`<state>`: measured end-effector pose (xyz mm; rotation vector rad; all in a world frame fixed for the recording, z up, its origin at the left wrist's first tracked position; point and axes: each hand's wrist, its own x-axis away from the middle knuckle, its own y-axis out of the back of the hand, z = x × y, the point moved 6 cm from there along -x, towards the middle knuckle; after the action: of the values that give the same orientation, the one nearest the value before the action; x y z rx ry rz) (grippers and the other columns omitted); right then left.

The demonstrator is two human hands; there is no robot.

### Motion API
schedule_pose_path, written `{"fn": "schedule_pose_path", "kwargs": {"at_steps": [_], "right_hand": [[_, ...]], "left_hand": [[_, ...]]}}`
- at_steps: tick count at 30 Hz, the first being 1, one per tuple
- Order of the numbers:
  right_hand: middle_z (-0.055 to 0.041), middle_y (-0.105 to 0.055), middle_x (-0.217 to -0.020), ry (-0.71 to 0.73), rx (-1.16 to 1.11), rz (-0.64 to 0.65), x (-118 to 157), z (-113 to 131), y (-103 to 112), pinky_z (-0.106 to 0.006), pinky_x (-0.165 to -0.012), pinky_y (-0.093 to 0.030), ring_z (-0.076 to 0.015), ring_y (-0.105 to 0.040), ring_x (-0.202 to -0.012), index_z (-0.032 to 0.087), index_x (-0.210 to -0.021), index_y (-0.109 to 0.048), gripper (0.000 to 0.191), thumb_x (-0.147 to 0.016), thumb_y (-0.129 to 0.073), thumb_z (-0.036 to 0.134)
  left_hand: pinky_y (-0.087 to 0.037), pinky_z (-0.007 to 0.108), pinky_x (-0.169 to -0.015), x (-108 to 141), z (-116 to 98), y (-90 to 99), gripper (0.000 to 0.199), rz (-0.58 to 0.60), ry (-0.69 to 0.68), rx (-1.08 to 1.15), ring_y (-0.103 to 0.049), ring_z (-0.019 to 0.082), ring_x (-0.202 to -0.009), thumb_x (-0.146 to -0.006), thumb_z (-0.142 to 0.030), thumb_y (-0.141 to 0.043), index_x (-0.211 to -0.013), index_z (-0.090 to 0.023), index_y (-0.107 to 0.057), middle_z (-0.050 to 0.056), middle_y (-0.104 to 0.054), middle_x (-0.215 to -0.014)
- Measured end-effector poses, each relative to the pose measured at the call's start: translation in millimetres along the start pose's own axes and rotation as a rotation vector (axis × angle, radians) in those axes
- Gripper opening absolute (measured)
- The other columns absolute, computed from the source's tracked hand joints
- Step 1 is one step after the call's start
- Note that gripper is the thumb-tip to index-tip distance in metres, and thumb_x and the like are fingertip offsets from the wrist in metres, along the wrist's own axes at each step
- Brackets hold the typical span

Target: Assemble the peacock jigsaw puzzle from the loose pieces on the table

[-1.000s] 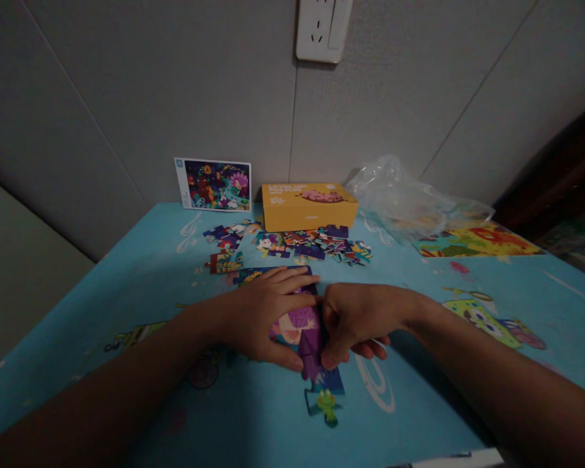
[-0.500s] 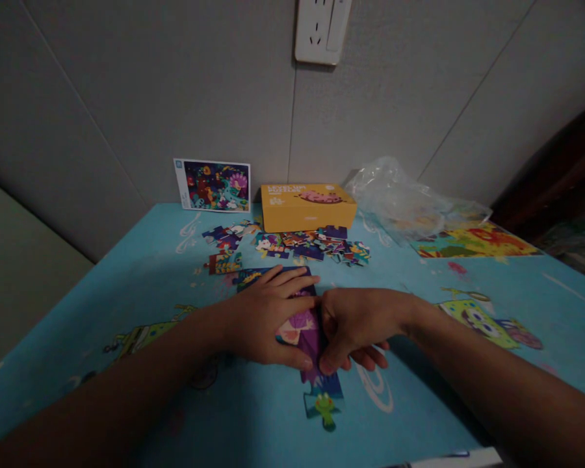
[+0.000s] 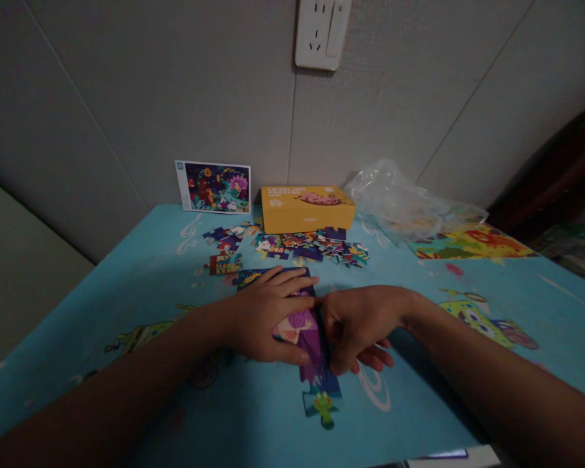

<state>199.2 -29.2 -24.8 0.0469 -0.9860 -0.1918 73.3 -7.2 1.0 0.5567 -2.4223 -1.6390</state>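
Note:
Joined puzzle pieces [image 3: 312,344] lie on the blue patterned tablecloth, dark blue and purple, with a green frog piece [image 3: 324,404] at the near end. My left hand [image 3: 270,315] rests flat across their left part, its fingers spread and pointing right, covering much of the picture. At the right edge of the joined pieces is my right hand [image 3: 358,325], bent at the wrist with the knuckles toward my left fingertips. Its index finger and thumb curl down at the edge, while the other fingers hang looser. Whether anything is between them is hidden.
Loose puzzle pieces [image 3: 316,246] are heaped before a yellow box [image 3: 308,211]. A picture card [image 3: 217,188] leans on the wall at back left. Clear plastic wrap [image 3: 400,201] and a yellow-red picture sheet [image 3: 478,242] lie at back right. A white-edged object [image 3: 453,460] shows at the near edge.
My right thumb has shifted slightly right, off the purple area toward the joined pieces' edge. My left hand stays spread on the pieces. The view has tilted a little.

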Motion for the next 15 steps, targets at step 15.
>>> {"fn": "schedule_pose_path", "kwargs": {"at_steps": [15], "right_hand": [[0.0044, -0.058, -0.042, 0.172, -0.037, 0.021, 3.3, 5.3, 10.2, -0.015, -0.032, -0.042, -0.0076, -0.053, -0.032, 0.012, -0.060, -0.062, 0.049, -0.057, -0.081, 0.058]], "left_hand": [[-0.020, 0.054, -0.117, -0.1, 10.6, 1.8, 0.069, -0.008, -0.017, -0.005, -0.033, 0.035, -0.141, -0.079, -0.062, -0.065, -0.135, -0.023, -0.055, 0.011, -0.038, -0.154]]}}
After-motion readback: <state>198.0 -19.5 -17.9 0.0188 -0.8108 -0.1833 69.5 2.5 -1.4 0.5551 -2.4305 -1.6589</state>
